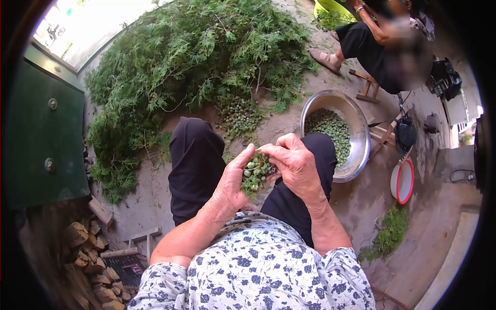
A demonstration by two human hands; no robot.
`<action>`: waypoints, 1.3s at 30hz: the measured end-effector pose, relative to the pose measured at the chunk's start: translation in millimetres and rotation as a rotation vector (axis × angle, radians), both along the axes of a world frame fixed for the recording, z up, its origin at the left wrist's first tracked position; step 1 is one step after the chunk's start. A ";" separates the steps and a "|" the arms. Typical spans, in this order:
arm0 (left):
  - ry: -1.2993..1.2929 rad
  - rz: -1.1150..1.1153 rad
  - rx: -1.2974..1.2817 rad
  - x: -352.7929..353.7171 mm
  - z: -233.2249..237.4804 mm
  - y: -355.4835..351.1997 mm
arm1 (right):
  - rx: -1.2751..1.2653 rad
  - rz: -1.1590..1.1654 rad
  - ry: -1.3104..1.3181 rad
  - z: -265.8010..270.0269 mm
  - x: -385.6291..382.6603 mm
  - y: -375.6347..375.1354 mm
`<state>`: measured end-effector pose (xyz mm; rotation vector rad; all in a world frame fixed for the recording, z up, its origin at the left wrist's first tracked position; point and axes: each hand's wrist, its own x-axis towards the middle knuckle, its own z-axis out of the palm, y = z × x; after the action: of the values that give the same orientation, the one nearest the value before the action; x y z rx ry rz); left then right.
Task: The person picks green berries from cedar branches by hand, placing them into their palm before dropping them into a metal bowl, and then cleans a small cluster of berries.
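Note:
Between my knees, my left hand [231, 181] is closed round a small sprig with green cones [254, 174]. My right hand [294, 164] is at the sprig's right side, its thumb and fingers pinched together at the cones; whatever lies between those fingertips is too small to make out. Just beyond my right knee a wide metal basin [362, 138] holds many loose green cones [328, 132]. On the ground ahead lies a large heap of green branches [201, 57], with a pile of loose cones [240, 116] at its near edge.
Another person [374, 46] sits at the upper right, near a yellow-green tub [336, 8]. A red-rimmed basin [403, 181] and a green sprig pile [391, 230] lie to the right. Split firewood [95, 253] and a green metal door [46, 134] are at the left.

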<state>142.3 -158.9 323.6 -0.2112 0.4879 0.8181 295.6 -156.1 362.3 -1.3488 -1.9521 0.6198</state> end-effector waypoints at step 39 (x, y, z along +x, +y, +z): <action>-0.057 0.060 0.081 13.6 9.4 8.7 | 0.086 -0.053 0.109 1.7 -16.2 -1.9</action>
<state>156.0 -150.3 333.0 -0.1743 0.3958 0.8862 279.4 -158.0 364.0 -1.2828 -1.8300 0.5654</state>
